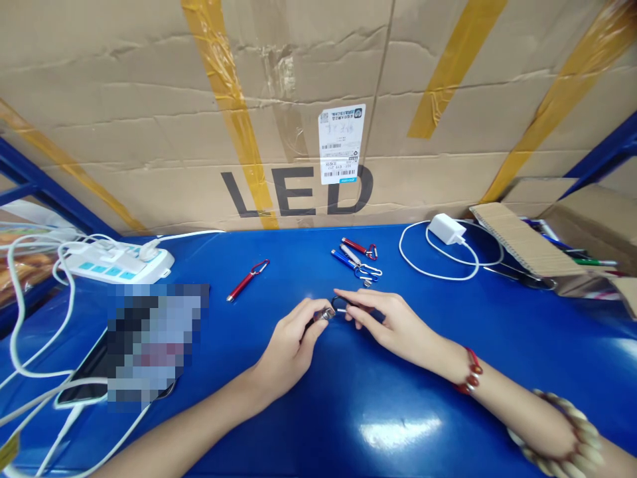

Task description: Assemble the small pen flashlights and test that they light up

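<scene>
Near the middle of the blue table, my left hand [288,342] is closed around a small keychain penlight [326,314]. Its silver end shows, while its body is mostly hidden in the palm. My right hand [393,325] pinches the black carabiner clip [338,300] at that end between thumb and fingers. Beyond my left hand lies a red penlight [243,285] with a red clip. Further back, past the fingertips, a red penlight [354,246], a whitish one [351,253] and a blue one [343,259] lie side by side with their clips.
A large cardboard box [164,133] stands along the table's back edge. At left are a white power strip [119,262], cables and a phone [89,372], partly pixelated. A white charger [446,229] with its cable and an open carton [582,219] of pens are at right.
</scene>
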Tool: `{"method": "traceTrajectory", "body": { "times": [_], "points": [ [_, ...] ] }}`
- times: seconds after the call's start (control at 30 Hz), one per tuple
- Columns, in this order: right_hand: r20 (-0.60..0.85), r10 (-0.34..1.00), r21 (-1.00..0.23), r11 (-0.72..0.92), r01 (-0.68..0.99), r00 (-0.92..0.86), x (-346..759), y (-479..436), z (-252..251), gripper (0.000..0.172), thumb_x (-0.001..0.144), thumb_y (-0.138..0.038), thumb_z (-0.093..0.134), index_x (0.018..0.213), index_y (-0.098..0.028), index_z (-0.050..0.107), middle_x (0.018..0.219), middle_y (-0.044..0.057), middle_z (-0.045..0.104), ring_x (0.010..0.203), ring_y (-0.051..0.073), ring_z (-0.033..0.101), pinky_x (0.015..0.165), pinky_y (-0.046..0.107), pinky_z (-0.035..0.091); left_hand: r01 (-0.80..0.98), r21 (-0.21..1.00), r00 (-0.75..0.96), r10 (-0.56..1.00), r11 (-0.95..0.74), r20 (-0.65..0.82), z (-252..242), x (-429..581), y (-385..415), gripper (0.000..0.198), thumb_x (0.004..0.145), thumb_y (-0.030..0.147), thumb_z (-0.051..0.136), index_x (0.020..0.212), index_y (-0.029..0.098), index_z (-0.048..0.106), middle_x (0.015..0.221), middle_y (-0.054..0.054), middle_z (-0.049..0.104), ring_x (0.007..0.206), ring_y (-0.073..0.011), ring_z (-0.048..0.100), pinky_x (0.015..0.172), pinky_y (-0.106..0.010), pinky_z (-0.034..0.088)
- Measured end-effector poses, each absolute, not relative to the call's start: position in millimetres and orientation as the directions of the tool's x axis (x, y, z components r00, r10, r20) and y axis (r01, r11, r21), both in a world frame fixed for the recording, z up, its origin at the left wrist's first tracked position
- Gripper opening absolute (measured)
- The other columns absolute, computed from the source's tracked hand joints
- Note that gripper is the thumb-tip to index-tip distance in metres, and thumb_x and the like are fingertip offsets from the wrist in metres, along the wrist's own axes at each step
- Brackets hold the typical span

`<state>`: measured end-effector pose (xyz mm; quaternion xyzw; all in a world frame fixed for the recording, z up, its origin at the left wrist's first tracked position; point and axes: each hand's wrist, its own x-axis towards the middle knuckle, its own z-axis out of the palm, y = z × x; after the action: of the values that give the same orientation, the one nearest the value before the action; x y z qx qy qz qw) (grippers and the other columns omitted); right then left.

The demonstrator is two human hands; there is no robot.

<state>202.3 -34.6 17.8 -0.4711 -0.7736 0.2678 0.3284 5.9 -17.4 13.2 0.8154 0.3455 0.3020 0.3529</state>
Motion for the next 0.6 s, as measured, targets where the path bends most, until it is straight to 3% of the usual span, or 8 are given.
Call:
{"method": "traceTrajectory", "body": {
  "times": [0.13, 0.4, 0.5, 0.6],
  "points": [
    [0.2, 0.916, -0.788, 0.361, 0.498, -0.348, 196.6, -37.3, 22.6, 0.033, 0.09, -0.022, 0.045, 0.121, -0.019, 0.057, 0.08, 0.003, 0.065, 0.065, 0.011, 0.06, 0.064, 0.025, 0.051, 0.285, 0.763, 0.651, 0.701, -0.58, 0.29, 15.0, 6.2, -17.9, 0.02, 0.092, 0.017, 0.035, 0.095, 0.018, 0.054, 0.089, -0.004, 0.059, 0.073, -0.0127, 0.055, 0.07, -0.023, 0.044],
    [0.091, 0.908, -0.825, 0.299, 0.48, -0.41, 195.8, -39.8, 21.0, 0.036, 0.092, -0.028, 0.045, 0.126, -0.021, 0.052, 0.087, 0.003, 0.065, 0.057, 0.009, 0.057, 0.06, 0.023, 0.051, 0.306, 0.793, 0.615, 0.745, -0.526, 0.257, 15.4, 6.8, -17.1, 0.018, 0.091, 0.019, 0.039, 0.093, 0.016, 0.056, 0.077, -0.003, 0.06, 0.063, -0.0114, 0.053, 0.066, -0.023, 0.045],
    [0.167, 0.879, -0.747, 0.409, 0.524, -0.447, 195.3, -41.2, 20.8, 0.036, 0.093, -0.028, 0.043, 0.128, -0.023, 0.05, 0.099, 0.006, 0.065, 0.078, 0.014, 0.062, 0.075, 0.029, 0.052, 0.291, 0.826, 0.602, 0.763, -0.483, 0.234, 14.2, 6.5, -16.7, 0.02, 0.091, 0.022, 0.039, 0.097, 0.016, 0.057, 0.078, -0.003, 0.061, 0.057, -0.0099, 0.051, 0.061, -0.022, 0.045],
    [0.21, 0.842, -0.621, 0.507, 0.598, -0.497, 194.9, -43.0, 21.3, 0.039, 0.093, -0.022, 0.043, 0.132, -0.023, 0.045, 0.117, 0.009, 0.06, 0.104, 0.02, 0.057, 0.09, 0.037, 0.047, 0.291, 0.832, 0.593, 0.772, -0.472, 0.23, 13.1, 6.2, -16.7, 0.021, 0.091, 0.023, 0.039, 0.1, 0.016, 0.057, 0.077, -0.003, 0.061, 0.056, -0.0097, 0.052, 0.06, -0.022, 0.045]
  ]
}}
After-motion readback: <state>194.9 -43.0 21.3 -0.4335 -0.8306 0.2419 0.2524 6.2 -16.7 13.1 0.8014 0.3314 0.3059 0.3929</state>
